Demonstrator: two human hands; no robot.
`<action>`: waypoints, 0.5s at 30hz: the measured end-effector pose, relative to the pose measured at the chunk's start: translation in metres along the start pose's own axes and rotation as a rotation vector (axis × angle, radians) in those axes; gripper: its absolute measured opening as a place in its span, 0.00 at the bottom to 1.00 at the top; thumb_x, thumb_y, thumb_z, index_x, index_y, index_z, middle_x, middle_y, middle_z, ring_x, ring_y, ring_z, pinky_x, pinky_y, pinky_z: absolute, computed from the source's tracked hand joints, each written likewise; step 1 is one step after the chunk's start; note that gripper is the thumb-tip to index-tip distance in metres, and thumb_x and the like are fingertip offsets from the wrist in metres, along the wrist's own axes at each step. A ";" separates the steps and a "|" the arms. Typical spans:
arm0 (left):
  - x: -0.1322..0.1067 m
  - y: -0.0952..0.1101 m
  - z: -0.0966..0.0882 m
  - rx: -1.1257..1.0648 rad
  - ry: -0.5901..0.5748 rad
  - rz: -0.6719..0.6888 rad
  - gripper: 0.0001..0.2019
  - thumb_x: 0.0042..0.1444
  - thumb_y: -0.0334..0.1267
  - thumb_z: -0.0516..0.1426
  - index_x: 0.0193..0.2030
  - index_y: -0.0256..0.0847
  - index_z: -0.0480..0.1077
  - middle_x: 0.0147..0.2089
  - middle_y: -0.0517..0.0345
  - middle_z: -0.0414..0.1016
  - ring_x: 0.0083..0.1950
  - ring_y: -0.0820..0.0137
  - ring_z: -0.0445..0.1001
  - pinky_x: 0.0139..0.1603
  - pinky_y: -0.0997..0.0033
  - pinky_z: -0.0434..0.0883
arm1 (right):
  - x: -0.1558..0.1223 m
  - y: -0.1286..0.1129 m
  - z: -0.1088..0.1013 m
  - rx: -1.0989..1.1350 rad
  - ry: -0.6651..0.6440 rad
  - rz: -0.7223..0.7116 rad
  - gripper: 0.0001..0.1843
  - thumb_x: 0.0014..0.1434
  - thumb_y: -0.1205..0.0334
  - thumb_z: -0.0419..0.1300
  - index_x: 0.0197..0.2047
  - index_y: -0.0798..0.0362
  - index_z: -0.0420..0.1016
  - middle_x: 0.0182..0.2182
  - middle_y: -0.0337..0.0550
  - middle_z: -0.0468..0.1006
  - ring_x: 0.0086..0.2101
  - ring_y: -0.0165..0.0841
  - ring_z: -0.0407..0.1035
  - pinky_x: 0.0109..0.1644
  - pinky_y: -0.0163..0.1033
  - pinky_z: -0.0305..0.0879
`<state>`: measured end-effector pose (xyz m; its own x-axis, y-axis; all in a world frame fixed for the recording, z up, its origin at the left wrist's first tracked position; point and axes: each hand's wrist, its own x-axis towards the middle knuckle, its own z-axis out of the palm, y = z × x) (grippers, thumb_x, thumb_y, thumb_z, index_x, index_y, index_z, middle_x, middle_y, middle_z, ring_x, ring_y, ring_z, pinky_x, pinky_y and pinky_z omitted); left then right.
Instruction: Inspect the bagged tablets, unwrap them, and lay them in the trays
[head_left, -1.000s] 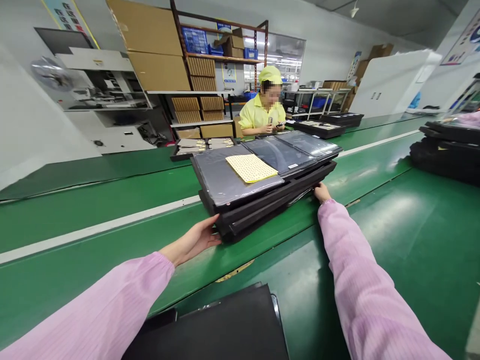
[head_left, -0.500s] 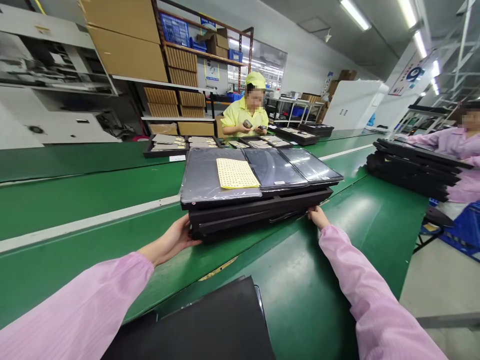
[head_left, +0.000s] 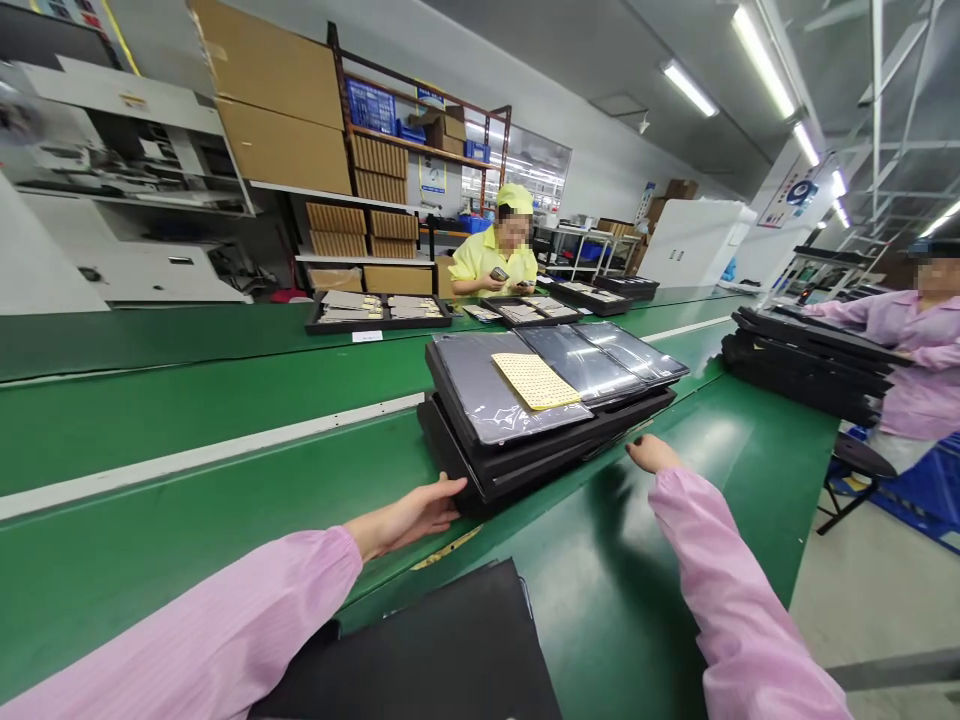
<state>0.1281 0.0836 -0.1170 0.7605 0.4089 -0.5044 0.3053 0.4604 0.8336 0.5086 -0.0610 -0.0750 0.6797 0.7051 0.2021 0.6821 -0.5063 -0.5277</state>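
Note:
A stack of black trays (head_left: 525, 475) stands on the green bench, turned at an angle to me. On its top tray lie three flat dark panels (head_left: 480, 385) in clear film, and a yellow sheet with rows of small marks (head_left: 536, 381) rests over them. My left hand (head_left: 416, 512) is at the stack's near left corner, fingers stretched out and touching its side; some fingertips are hidden. My right hand (head_left: 654, 454) hovers just off the near right side, fingers curled in with nothing visible in them. Closer to me lies a flat black board or tray (head_left: 435, 650).
Across the green bench (head_left: 225, 400), a co-worker in yellow (head_left: 495, 258) holds small items behind trays of pale parts (head_left: 349, 308). At right, another stack of black trays (head_left: 802, 370) stands by a person in pink (head_left: 885, 320). A stool (head_left: 862, 455) is beside the bench.
The tray stack has swung round, its left end coming nearer to me and to the right. My left hand moved right with it. My right hand has come away from the stack.

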 end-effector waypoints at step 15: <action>-0.123 0.074 0.034 0.528 0.467 0.047 0.47 0.45 0.64 0.62 0.68 0.39 0.65 0.74 0.45 0.57 0.73 0.46 0.60 0.73 0.51 0.57 | -0.031 -0.180 -0.018 -0.040 -0.003 -0.461 0.16 0.62 0.49 0.67 0.44 0.54 0.79 0.44 0.46 0.81 0.45 0.40 0.75 0.53 0.50 0.71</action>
<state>0.0767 0.0410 0.0142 0.4901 0.7687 -0.4109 0.6053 0.0390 0.7950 0.3693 -0.0011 0.0287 0.3026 0.8624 0.4058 0.9228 -0.1585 -0.3512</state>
